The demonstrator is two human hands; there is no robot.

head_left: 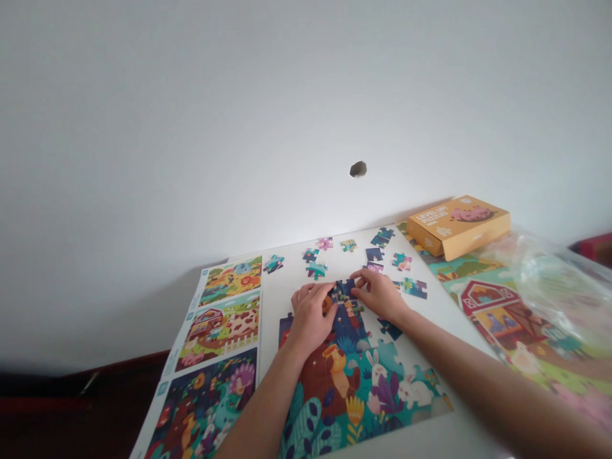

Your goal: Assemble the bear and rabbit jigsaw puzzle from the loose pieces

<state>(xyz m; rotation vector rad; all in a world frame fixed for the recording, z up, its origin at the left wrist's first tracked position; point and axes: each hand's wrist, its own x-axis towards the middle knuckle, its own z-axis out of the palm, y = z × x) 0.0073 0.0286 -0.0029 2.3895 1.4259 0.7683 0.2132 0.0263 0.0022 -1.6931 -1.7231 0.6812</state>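
At the far left a reference sheet (224,331) with 3 printed scenes lies flat on the white worktop (444,319), its lowest corner cut off by the frame. Next to it, the left forearm rises from the bottom edge. The left hand (310,315) is palm down, fingers pressed together and bent, their tips resting on a dark-blue puzzle piece (343,290). That piece sits at the top edge of the part-built forest puzzle (354,382), whose middle the left hand and wrist hide. The right hand (380,296) meets the piece from the other side, thumb and fingertips pinching its edge, while its forearm runs off the lower right corner. How far the piece is seated cannot be made out under the fingers. Behind the 2 hands, loose pieces (315,269) lie scattered. Further right stand an orange puzzle box (459,226) and a barn puzzle (497,312), partly veiled by a clear plastic bag (554,280).
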